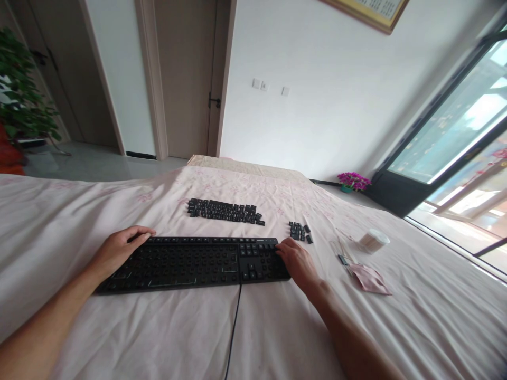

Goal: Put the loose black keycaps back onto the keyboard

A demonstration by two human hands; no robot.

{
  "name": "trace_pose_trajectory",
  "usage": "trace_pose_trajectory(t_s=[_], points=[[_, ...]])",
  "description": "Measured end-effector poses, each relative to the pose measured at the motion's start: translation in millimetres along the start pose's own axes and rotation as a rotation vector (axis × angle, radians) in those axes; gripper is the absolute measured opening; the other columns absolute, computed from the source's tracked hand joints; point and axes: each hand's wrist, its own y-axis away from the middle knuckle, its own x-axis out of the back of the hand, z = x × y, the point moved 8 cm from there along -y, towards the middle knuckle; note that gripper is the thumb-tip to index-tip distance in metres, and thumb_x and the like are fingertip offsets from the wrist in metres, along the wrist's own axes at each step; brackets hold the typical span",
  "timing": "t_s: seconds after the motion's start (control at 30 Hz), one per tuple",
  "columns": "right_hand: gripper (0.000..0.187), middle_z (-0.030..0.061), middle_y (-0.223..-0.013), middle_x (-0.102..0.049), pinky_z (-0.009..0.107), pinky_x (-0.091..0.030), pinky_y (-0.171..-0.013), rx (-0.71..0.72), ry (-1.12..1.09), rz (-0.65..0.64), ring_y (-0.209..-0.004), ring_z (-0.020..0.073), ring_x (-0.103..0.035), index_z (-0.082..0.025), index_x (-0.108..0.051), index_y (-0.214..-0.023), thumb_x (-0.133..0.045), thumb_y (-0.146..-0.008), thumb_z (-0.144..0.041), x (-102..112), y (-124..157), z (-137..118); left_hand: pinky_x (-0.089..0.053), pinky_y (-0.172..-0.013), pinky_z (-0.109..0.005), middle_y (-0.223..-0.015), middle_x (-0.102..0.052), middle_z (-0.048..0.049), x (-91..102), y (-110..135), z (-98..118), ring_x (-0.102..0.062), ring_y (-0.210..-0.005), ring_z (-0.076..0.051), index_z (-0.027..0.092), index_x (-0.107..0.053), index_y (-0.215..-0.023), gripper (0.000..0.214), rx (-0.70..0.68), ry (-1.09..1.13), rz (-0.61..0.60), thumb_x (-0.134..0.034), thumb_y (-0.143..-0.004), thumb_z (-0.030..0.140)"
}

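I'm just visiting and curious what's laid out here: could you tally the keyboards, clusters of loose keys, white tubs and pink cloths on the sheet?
Keyboard: 1
Clusters of loose keys: 2
White tub: 1
Pink cloth: 1
Total: 5

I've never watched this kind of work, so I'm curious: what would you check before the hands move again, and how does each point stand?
1. Keyboard lying on the bedsheet: ok.
2. Left hand at its far left edge, right hand at its right end: ok.
3. Firmness of either hold: cannot tell.
4. Larger keycap group clear of both hands: ok.
5. Smaller keycap group neatly lined up: not ok, some sit askew.
6. Cable plugged in: cannot tell, its end is out of view.
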Motion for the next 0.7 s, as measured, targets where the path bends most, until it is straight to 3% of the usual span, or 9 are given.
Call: trace_pose_trajectory(t_s=[0.17,0.47,0.7], points=[[0.024,0.0048,-0.093,-0.060,0.024,-0.038,-0.064,-0.010,0.085,-0.037,-0.078,0.0151,-0.058,-0.022,-0.065,-0.092,-0.042,-0.095,-0.026,-3.7,0.0,-2.7,-0.041,-0.093,-0.029,-0.108,-0.070,-0.0014,0.6,0.8,1.8,-0.061,-0.102,-0.022,0.022,-0.065,-0.104,0.042,0.000,-0.019,-0.006,-0.050,-0.080,0.052],[0.025,0.0045,-0.098,-0.064,0.025,-0.045,-0.079,-0.089,-0.188,0.085,-0.084,0.0157,-0.061,-0.022,-0.070,-0.098,-0.046,-0.092,-0.027,-3.3,-1.8,22.9,-0.037,-0.097,-0.029,-0.114,-0.067,-0.0023,-2.2,-0.6,-3.0,-0.059,-0.105,-0.021,0.022,-0.063,-0.108,0.041,0.022,-0.026,-0.038,-0.048,-0.082,0.051],[0.026,0.0040,-0.099,-0.064,0.025,-0.046,-0.078,-0.044,-0.210,0.095,-0.083,0.0155,-0.062,-0.023,-0.071,-0.100,-0.047,-0.092,-0.029,-2.4,-6.8,22.2,-0.038,-0.093,-0.027,-0.112,-0.067,-0.0013,-1.5,0.1,-4.3,-0.059,-0.103,-0.020,0.023,-0.063,-0.107,0.041,0.027,-0.031,-0.032,-0.048,-0.082,0.052]])
